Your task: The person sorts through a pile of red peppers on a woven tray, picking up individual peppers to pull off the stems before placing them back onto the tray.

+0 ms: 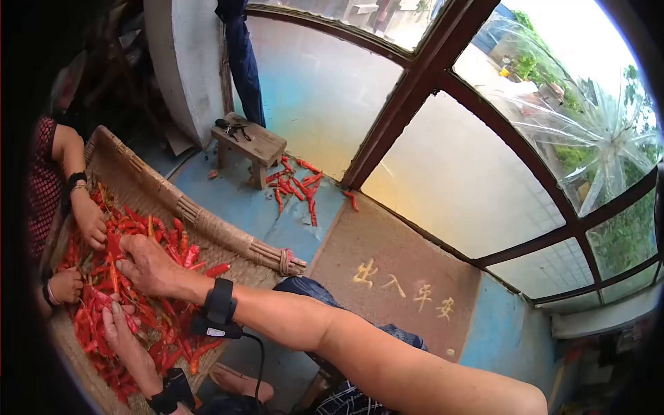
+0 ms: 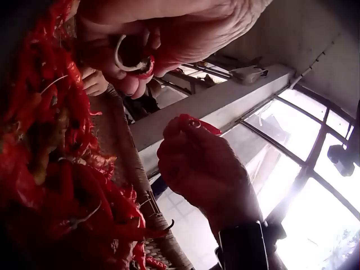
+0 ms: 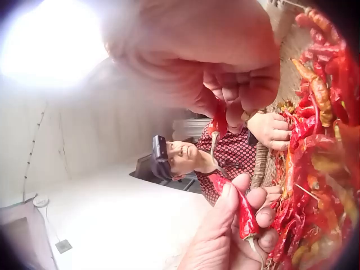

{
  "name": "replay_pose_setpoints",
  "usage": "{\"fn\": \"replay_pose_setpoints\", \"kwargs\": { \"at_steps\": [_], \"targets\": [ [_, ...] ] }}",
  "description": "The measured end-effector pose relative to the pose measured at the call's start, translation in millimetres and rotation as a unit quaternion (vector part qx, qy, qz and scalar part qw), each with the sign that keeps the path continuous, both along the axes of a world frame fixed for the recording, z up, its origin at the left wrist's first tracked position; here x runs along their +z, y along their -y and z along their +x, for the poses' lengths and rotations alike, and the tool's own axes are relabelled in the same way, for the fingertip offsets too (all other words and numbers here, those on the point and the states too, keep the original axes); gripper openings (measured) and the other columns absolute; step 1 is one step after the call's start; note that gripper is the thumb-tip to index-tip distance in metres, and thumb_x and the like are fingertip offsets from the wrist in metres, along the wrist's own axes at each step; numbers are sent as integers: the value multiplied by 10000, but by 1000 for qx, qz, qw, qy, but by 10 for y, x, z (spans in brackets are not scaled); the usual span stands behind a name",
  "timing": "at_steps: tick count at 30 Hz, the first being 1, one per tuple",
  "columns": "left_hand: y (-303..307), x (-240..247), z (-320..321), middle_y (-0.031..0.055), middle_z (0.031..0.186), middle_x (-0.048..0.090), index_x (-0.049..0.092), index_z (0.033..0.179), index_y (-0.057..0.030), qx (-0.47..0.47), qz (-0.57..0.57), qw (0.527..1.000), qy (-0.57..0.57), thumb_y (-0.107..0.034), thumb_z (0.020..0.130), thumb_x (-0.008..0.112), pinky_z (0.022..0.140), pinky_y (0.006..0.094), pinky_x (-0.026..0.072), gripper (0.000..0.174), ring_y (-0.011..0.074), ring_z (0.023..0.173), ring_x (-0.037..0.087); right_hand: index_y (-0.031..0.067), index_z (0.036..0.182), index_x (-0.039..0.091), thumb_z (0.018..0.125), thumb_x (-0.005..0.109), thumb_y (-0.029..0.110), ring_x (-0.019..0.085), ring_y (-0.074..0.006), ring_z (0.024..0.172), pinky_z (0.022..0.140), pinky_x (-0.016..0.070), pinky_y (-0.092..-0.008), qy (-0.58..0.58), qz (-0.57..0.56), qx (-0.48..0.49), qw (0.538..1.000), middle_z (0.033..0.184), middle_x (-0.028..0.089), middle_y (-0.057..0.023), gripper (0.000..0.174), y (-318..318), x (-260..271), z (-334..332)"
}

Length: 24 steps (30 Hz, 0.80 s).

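Many red chili peppers [image 1: 166,325] lie heaped in a long woven basket [image 1: 228,245]. My left hand [image 1: 124,339] is low over the heap. In the right wrist view it holds a wrinkled red chili [image 3: 246,216] between thumb and fingers, its pale stem pointing down. Just above it in the head view is my right hand [image 1: 149,266], fingers curled. The right wrist view shows that hand pinching another chili [image 3: 218,121], stem hanging out below the fingers. The two hands are close together but apart.
Across the basket, another person's hands [image 1: 88,221] reach into the same peppers. A small wooden stool [image 1: 259,144] with keys on it stands beyond the basket, with several loose chilies [image 1: 301,185] on the floor beside it. A brown doormat [image 1: 387,277] lies before glass doors.
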<state>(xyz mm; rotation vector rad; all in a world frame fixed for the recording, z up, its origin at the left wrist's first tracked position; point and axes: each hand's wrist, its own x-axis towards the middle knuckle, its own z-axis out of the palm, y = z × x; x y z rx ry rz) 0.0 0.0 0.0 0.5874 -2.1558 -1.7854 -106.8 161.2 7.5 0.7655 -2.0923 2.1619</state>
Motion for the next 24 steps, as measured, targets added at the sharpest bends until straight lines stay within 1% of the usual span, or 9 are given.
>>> {"fn": "replay_pose_setpoints", "kwargs": {
  "at_steps": [2, 3, 7, 8, 17, 19, 21, 22, 24],
  "targets": [
    [-405, 395, 59, 5, 896, 562, 540, 1242, -84, 15, -45, 998, 29, -343, 953, 521, 629, 248, 427, 389, 81, 769, 488, -5, 719, 537, 767, 626, 116, 544, -297, 624, 572, 421, -412, -94, -18, -44, 994, 674, 526, -215, 158, 99, -50, 1],
    [-652, 60, 249, 24, 932, 582, 535, 1250, -89, 18, -30, 999, 31, -348, 955, 510, 615, 246, 440, 393, 87, 798, 532, -4, 695, 532, 760, 630, 121, 518, -282, 579, 545, 413, -401, -59, 67, -7, 996, 642, 511, -204, 171, -180, -261, 185],
    [-313, 219, 139, 45, 1053, 591, 477, 1286, -55, -78, 129, 989, -1, -238, 939, 562, 732, 268, 482, 402, 113, 903, 582, 11, 705, 556, 843, 631, 162, 418, -131, 540, 494, 375, -343, -62, 120, 64, 989, 557, 426, -102, 217, -150, 60, 49],
    [-286, 116, 112, 42, 1046, 587, 474, 1289, -52, -79, 154, 985, -11, -201, 934, 565, 740, 274, 485, 396, 118, 907, 583, 0, 744, 596, 801, 643, 183, 530, -259, 527, 527, 417, -399, -24, 148, 75, 986, 594, 526, -185, 198, -161, 55, 21],
    [-142, 195, 73, 50, 1037, 582, 481, 1249, -20, -84, 142, 985, -55, -66, 895, 591, 771, 272, 507, 374, 134, 875, 601, -24, 756, 576, 844, 622, 129, 470, -154, 559, 527, 397, -348, -2, 163, 116, 980, 582, 504, -104, 183, -210, 166, 37],
    [-28, 315, 99, 73, 1079, 579, 452, 1284, -7, 40, 81, 985, -143, -77, 893, 597, 785, 279, 505, 422, 147, 902, 596, -25, 756, 575, 849, 636, 138, 468, -134, 556, 513, 391, -335, 9, 165, 123, 979, 563, 487, -78, 198, -228, 167, 22],
    [206, 225, 65, 96, 1132, 571, 409, 1327, 3, 212, -197, 935, -203, -101, 897, 601, 817, 288, 496, 482, 167, 937, 588, -23, 756, 577, 849, 641, 141, 467, -125, 555, 509, 389, -329, 6, 155, 109, 982, 557, 481, -66, 200, -239, 150, -8],
    [310, 276, 113, 110, 1146, 574, 415, 1335, 3, 257, -397, 866, -161, -143, 910, 595, 846, 296, 482, 483, 177, 962, 579, -22, 755, 579, 848, 646, 144, 466, -117, 553, 504, 386, -324, 2, 144, 98, 985, 552, 476, -55, 202, -240, 152, -10],
    [175, 326, 136, 114, 1095, 593, 446, 1307, -2, 204, -341, 905, -150, -182, 912, 594, 819, 301, 487, 458, 174, 939, 583, -20, 747, 577, 847, 646, 141, 470, -117, 556, 504, 386, -325, 37, 136, 117, 983, 552, 477, -51, 202, -239, 192, 17]
  ]
}}
